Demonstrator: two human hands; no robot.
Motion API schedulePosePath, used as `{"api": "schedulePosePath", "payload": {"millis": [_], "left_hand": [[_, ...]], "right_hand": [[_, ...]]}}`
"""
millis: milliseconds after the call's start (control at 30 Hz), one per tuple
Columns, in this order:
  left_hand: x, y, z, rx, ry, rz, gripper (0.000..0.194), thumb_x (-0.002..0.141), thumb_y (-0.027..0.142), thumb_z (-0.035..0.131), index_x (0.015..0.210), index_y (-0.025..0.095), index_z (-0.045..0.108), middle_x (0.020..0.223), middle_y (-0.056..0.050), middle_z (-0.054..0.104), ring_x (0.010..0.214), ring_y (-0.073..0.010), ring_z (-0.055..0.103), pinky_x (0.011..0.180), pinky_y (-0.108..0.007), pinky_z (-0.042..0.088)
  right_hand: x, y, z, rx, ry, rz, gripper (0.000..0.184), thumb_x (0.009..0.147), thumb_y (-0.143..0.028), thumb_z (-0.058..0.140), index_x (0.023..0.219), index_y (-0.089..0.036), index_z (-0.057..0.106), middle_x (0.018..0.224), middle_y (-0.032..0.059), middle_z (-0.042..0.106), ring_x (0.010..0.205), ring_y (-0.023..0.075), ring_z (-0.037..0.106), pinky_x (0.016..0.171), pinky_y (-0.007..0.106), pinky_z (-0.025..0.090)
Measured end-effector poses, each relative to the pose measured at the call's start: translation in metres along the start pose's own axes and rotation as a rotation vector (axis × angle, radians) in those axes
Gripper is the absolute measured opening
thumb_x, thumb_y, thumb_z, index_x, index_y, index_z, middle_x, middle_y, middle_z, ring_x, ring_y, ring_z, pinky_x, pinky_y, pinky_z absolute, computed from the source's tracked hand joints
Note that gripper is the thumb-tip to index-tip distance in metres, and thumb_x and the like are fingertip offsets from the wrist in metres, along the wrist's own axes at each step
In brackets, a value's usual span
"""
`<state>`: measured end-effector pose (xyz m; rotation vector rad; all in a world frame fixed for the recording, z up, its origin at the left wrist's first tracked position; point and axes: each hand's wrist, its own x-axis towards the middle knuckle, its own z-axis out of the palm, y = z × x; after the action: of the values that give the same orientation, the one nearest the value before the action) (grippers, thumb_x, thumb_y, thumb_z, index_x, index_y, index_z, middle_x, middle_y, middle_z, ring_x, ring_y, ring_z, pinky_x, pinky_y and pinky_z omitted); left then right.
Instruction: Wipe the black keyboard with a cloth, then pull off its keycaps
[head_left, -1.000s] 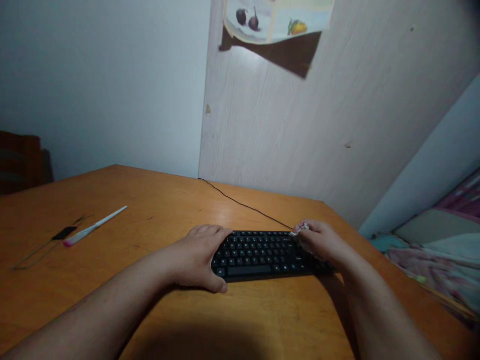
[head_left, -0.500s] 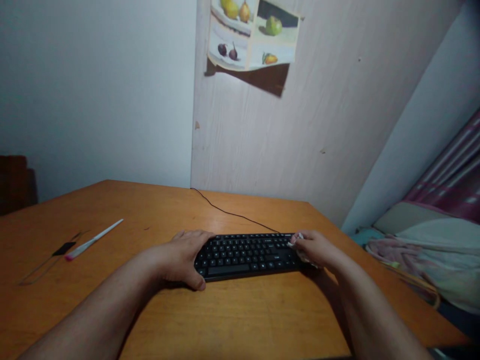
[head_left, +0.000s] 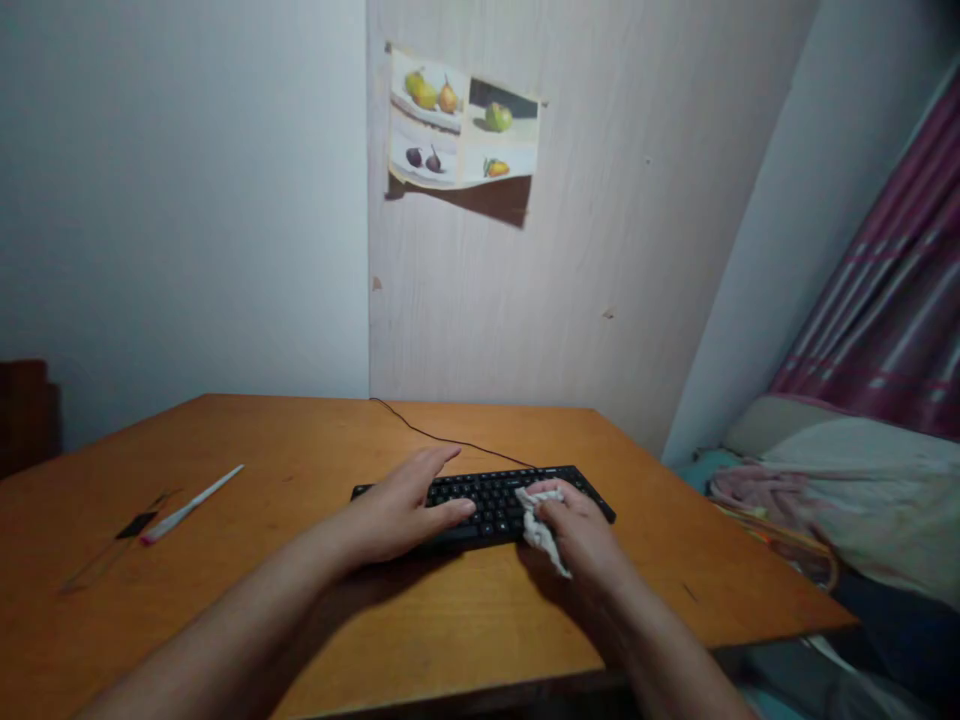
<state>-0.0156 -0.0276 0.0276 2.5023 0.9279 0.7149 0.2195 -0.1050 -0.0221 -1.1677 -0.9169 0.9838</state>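
Note:
A black keyboard (head_left: 495, 495) lies on the orange wooden table (head_left: 315, 470), its thin black cable (head_left: 435, 435) running back to the wall. My left hand (head_left: 405, 505) rests flat on the keyboard's left half, fingers stretched out. My right hand (head_left: 574, 530) is closed on a crumpled white cloth (head_left: 541, 520) and presses it on the keys at the keyboard's middle right.
A white pen-like tool with a pink end (head_left: 191, 492) and a thin black-tagged strip (head_left: 131, 527) lie at the table's left. A fruit poster (head_left: 461, 125) hangs on the wall panel. Bedding (head_left: 840, 490) and a striped curtain (head_left: 892, 330) are right of the table.
My right hand with the cloth has slid left from the keyboard's right end toward its middle. My left hand has shifted right onto the keys. The view has tilted up and back.

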Motion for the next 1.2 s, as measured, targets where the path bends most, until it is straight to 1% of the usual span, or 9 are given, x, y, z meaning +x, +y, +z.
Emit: {"api": "schedulePosePath", "payload": {"millis": [167, 267, 333, 467, 600, 733, 833, 1000, 1200], "left_hand": [[-0.019, 0.035, 0.045, -0.164, 0.088, 0.049, 0.071, 0.090, 0.055, 0.051, 0.150, 0.023, 0.032, 0.158, -0.010, 0.029, 0.145, -0.0260, 0.025, 0.119, -0.045, 0.023], [-0.031, 0.039, 0.066, -0.196, 0.208, -0.017, 0.068, 0.091, 0.050, 0.052, 0.150, 0.023, 0.034, 0.159, -0.011, 0.024, 0.147, -0.0270, 0.021, 0.119, -0.047, 0.022], [-0.036, 0.035, 0.073, -0.188, 0.308, -0.034, 0.058, 0.092, 0.044, 0.052, 0.145, 0.021, 0.042, 0.156, -0.013, 0.030, 0.145, -0.0262, 0.026, 0.119, -0.046, 0.025], [-0.042, 0.016, 0.073, -0.174, 0.463, 0.019, 0.038, 0.088, 0.016, 0.047, 0.124, 0.019, 0.060, 0.142, -0.013, 0.047, 0.135, -0.0227, 0.042, 0.114, -0.042, 0.033], [-0.045, -0.001, 0.066, -0.213, 0.522, 0.009, 0.035, 0.079, 0.006, 0.048, 0.104, 0.021, 0.068, 0.125, -0.010, 0.059, 0.121, -0.0207, 0.053, 0.106, -0.038, 0.041], [-0.046, -0.021, 0.042, -0.245, 0.612, -0.087, 0.024, 0.076, 0.007, 0.047, 0.081, 0.020, 0.066, 0.098, -0.007, 0.064, 0.099, -0.0196, 0.060, 0.092, -0.036, 0.048], [-0.052, -0.046, 0.010, -0.181, 0.691, -0.218, 0.018, 0.076, 0.012, 0.046, 0.072, 0.019, 0.062, 0.086, -0.006, 0.062, 0.088, -0.0188, 0.060, 0.082, -0.034, 0.049], [-0.077, -0.097, -0.059, 0.246, 0.749, -0.478, 0.020, 0.078, 0.015, 0.042, 0.076, 0.019, 0.061, 0.087, -0.004, 0.061, 0.087, -0.0169, 0.060, 0.078, -0.029, 0.049], [-0.125, -0.151, -0.132, 0.466, 0.746, -0.673, 0.023, 0.080, 0.017, 0.038, 0.080, 0.017, 0.061, 0.091, -0.008, 0.059, 0.086, -0.0219, 0.059, 0.076, -0.035, 0.047]], "right_hand": [[-0.017, 0.004, 0.065, 0.379, -0.105, 0.050, 0.018, 0.072, -0.025, 0.068, 0.088, -0.018, 0.065, 0.069, -0.0006, 0.067, 0.059, 0.0134, 0.060, 0.052, 0.022, 0.045], [-0.028, 0.002, 0.083, 0.650, -0.216, 0.156, 0.022, 0.080, -0.034, 0.065, 0.095, -0.018, 0.068, 0.087, 0.0042, 0.073, 0.081, 0.0194, 0.067, 0.065, 0.026, 0.053], [-0.036, 0.000, 0.089, 0.729, -0.291, 0.229, 0.028, 0.085, -0.039, 0.062, 0.102, -0.018, 0.068, 0.095, 0.0064, 0.073, 0.090, 0.0217, 0.068, 0.071, 0.029, 0.055], [-0.050, 0.002, 0.096, 0.646, -0.396, 0.272, 0.034, 0.089, -0.048, 0.057, 0.104, -0.019, 0.067, 0.095, 0.0070, 0.073, 0.096, 0.0241, 0.068, 0.077, 0.034, 0.056], [-0.056, 0.012, 0.104, 0.410, -0.403, 0.178, 0.043, 0.088, -0.060, 0.052, 0.100, -0.022, 0.068, 0.097, 0.0080, 0.073, 0.097, 0.0263, 0.068, 0.076, 0.036, 0.056], [-0.050, 0.019, 0.100, 0.197, -0.324, 0.136, 0.043, 0.086, -0.059, 0.055, 0.105, -0.023, 0.069, 0.113, 0.0090, 0.070, 0.107, 0.0266, 0.064, 0.084, 0.037, 0.055], [-0.037, 0.021, 0.084, -0.028, -0.233, -0.004, 0.037, 0.086, -0.053, 0.059, 0.106, -0.024, 0.070, 0.119, 0.0070, 0.068, 0.113, 0.0252, 0.061, 0.094, 0.035, 0.050], [-0.009, 0.027, 0.048, -0.311, -0.067, -0.213, 0.037, 0.086, -0.049, 0.057, 0.111, -0.024, 0.069, 0.119, 0.0076, 0.068, 0.110, 0.0267, 0.061, 0.091, 0.035, 0.050], [0.013, 0.043, 0.021, -0.568, 0.099, -0.371, 0.042, 0.085, -0.050, 0.056, 0.111, -0.020, 0.068, 0.113, 0.0100, 0.070, 0.110, 0.0292, 0.061, 0.099, 0.042, 0.044]]}}
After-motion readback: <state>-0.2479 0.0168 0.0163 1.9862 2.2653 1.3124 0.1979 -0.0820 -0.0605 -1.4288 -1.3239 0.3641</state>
